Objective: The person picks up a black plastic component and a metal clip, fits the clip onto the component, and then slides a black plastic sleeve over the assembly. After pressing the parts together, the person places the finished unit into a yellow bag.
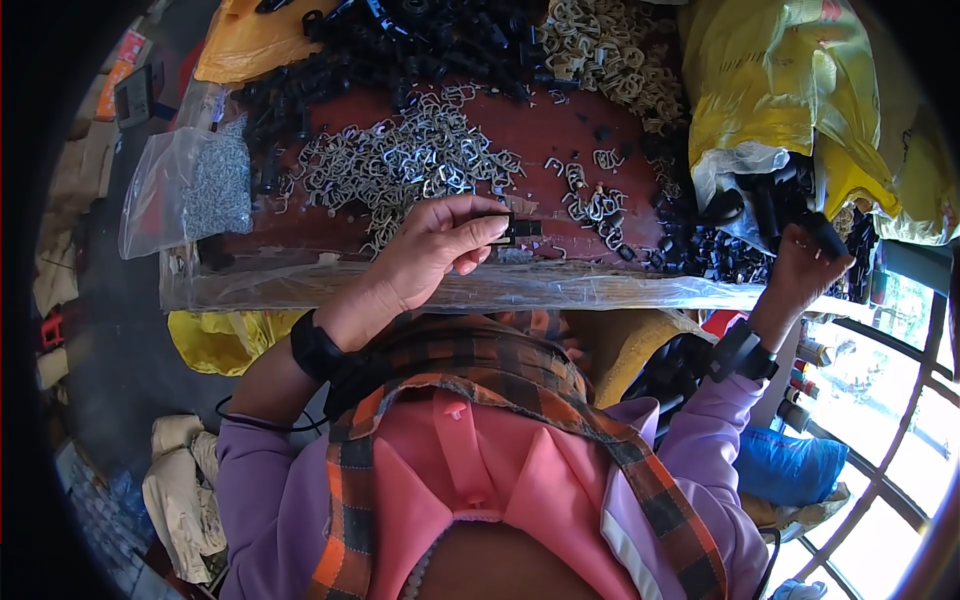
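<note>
Above the near edge of the red table (540,125), my left hand (430,245) is closed, pinching a small black plastic part (525,229) between thumb and fingers. Far to the right, my right hand (800,272) grips a black cylindrical piece (826,236) beside the mouth of a yellow plastic bag (780,90). More black pieces (765,205) show in that opening. Bent silver metal clips (410,150) lie heaped just beyond my left hand. Between the two hands are a smaller cluster of clips (597,205) and many tiny black parts (705,262).
At the back lie a heap of black fittings (440,50) and a pile of beige clips (605,60). A clear bag of small grey pieces (218,180) rests at the table's left end. Clear plastic (420,290) wraps the near edge. A barred window (880,420) stands at right.
</note>
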`<state>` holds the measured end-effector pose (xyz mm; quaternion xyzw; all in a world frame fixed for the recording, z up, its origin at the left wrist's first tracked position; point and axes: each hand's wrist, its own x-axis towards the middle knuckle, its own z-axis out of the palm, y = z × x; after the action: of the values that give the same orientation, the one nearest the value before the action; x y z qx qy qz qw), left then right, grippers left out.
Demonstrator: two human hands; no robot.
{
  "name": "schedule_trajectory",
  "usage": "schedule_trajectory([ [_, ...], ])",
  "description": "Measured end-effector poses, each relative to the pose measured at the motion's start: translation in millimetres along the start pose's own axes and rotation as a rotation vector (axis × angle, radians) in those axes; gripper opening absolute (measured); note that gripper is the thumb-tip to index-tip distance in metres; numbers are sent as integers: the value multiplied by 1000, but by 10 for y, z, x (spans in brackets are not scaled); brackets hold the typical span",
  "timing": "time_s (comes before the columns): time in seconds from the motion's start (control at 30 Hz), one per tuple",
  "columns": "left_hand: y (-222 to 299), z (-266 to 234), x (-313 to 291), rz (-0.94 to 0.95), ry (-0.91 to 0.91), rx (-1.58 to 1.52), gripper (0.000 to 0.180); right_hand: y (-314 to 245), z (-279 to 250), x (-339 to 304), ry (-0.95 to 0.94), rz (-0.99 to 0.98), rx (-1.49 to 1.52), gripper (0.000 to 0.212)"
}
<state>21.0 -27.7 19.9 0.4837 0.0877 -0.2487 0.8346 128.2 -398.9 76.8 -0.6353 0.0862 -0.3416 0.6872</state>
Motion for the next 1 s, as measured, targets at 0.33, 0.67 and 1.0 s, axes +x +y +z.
schedule_trajectory([
  [0.33,79,98,-41,-21,41,-51,22,215,675,-1235,-1041,521,-94,50],
  [0.67,24,41,-56,-102,-43,-17,21,-32,956,-1593,-1344,-372,-353,49],
  [1.0,13,39,-60,-167,-67,-5,19,-96,925,-1682,-1365,-690,-340,50],
])
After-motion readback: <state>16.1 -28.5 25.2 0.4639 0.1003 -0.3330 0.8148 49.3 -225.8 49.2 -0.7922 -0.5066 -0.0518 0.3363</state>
